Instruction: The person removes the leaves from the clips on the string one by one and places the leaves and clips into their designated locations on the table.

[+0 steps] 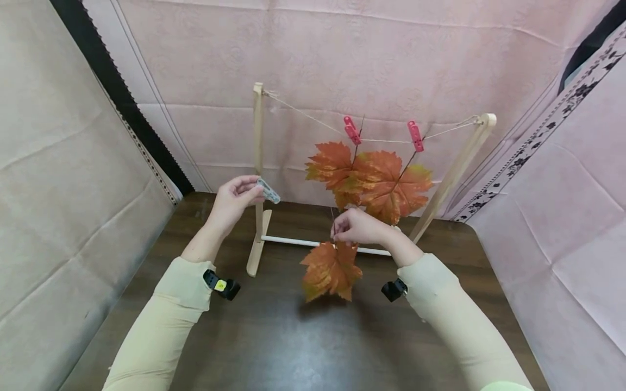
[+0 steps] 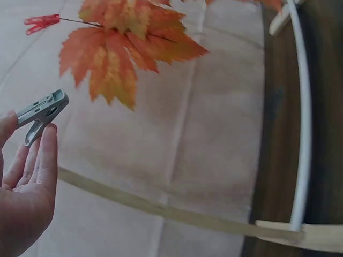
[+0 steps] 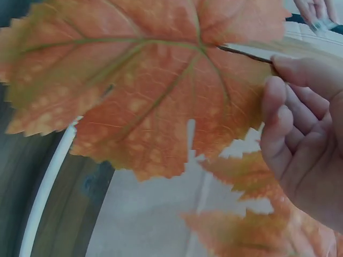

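My left hand [image 1: 238,196] pinches a grey-blue clothespin [image 1: 268,191] near the left post, its narrow end pointing away from the fingers. In the left wrist view the clothespin [image 2: 45,110] sits between thumb and fingertips. My right hand [image 1: 359,227] pinches the thin dark stem of an orange maple leaf [image 1: 332,271], which hangs below the fingers, over the table. The right wrist view shows this leaf [image 3: 144,91] from close up, with its stem between thumb and forefinger. Two more maple leaves [image 1: 393,187] hang from a string, held by a pink clothespin [image 1: 352,130] and another pink clothespin [image 1: 415,136].
The string [image 1: 303,113] sags between a left wooden post [image 1: 258,136] and a leaning right post [image 1: 455,174]. A white rod [image 1: 288,240] joins the posts low down. Pale cloth walls [image 1: 195,54] surround the dark wooden table [image 1: 274,336].
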### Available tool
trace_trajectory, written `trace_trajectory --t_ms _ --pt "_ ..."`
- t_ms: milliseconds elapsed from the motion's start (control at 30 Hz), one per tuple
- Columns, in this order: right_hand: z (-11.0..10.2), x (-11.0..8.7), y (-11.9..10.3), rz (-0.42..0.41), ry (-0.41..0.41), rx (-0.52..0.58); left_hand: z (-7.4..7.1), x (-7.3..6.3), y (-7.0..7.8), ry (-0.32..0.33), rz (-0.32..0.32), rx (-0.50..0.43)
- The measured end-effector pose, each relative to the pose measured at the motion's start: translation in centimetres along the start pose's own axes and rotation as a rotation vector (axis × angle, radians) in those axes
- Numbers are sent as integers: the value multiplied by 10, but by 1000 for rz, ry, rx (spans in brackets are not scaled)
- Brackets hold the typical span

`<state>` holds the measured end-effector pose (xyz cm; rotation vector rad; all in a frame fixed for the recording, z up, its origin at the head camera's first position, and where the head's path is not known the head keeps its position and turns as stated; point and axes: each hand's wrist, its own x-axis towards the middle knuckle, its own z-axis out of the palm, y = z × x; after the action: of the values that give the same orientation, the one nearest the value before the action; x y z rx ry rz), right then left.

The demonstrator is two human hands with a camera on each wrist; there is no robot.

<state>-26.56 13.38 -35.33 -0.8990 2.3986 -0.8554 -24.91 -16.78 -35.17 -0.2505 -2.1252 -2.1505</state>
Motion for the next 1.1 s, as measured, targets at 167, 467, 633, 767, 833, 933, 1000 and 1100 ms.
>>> trace_trajectory --t_ms 167,467,633,767,833,933,1000,1100 --pt "2 -16 13 28 -101 0 -12 -12 -26 -28 -76 43" --pt "9 -39 42 107 -189 11 -31 -32 -65 -47 -187 45" --pt "12 -50 61 150 -213 72 -40 -41 -80 -40 -226 61" --pt "16 -59 75 181 -240 115 -47 -49 -91 -57 -270 90" --pt "19 -64 81 183 -239 129 -50 -53 -96 -52 -289 99" --pt "23 -71 93 178 -215 154 -55 -59 -104 -35 -311 108" --pt "27 -74 102 183 -188 167 -57 -61 -109 -20 -321 103" --pt "35 -79 119 203 -136 191 -60 -65 -116 -15 -342 106"
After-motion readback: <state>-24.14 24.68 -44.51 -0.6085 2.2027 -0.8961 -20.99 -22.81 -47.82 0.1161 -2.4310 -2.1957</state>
